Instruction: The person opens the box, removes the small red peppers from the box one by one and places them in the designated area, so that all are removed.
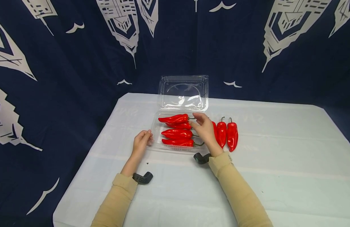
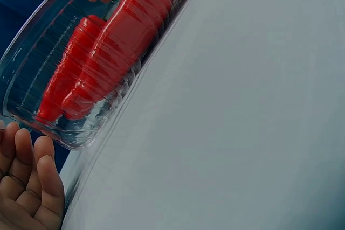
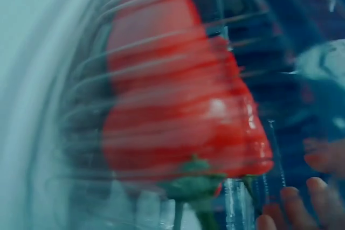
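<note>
1. The box's (image 1: 157, 126) rear is walled off by the raised lid (image 1: 183, 91), with the curtain (image 1: 220, 53) behind.
2. Its left edge is occupied by the left hand (image 1: 142, 142).
3. Entry from the right is obstructed by the right hand (image 1: 204, 129) and the loose peppers (image 1: 232, 135) beyond.
4. Most of its floor is covered by the boxed peppers (image 1: 177, 134).
5. Passage is left over the table (image 1: 169, 179) between the forearms (image 1: 112, 201).

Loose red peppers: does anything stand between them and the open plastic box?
Yes: the right hand lies between the loose peppers and the box, over its right end. The raised lid stands at the far side, apparently clear.
</note>
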The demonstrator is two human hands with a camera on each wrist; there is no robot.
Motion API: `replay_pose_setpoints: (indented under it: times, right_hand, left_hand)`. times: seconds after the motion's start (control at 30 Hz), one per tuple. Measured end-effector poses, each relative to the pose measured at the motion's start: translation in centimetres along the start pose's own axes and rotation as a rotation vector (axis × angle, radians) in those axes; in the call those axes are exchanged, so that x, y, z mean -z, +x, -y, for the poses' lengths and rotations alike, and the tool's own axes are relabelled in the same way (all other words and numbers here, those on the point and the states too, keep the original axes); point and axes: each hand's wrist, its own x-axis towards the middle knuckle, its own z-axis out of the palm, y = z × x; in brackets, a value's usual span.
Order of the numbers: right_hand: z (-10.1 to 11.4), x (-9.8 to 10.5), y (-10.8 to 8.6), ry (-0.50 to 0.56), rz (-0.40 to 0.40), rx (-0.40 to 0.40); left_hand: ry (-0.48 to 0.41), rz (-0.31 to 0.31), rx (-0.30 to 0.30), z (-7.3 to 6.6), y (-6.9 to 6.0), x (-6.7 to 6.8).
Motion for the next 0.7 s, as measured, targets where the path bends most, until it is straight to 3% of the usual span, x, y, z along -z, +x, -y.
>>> replay_pose_setpoints:
  times: [0.37, 0.7]
  right_hand:
    - [-0.3, -0.9, 1.0, 0.016, 0.019, 0.074]
    - [-0.6, -1.5, 1.3, -0.125, 0.107, 0.049]
  left_hand:
    - [0.005, 0.006, 0.002, 0.0, 0.0, 0.0]
    - [-0.021, 0.002, 0.010, 0.1, 0.1, 0.0]
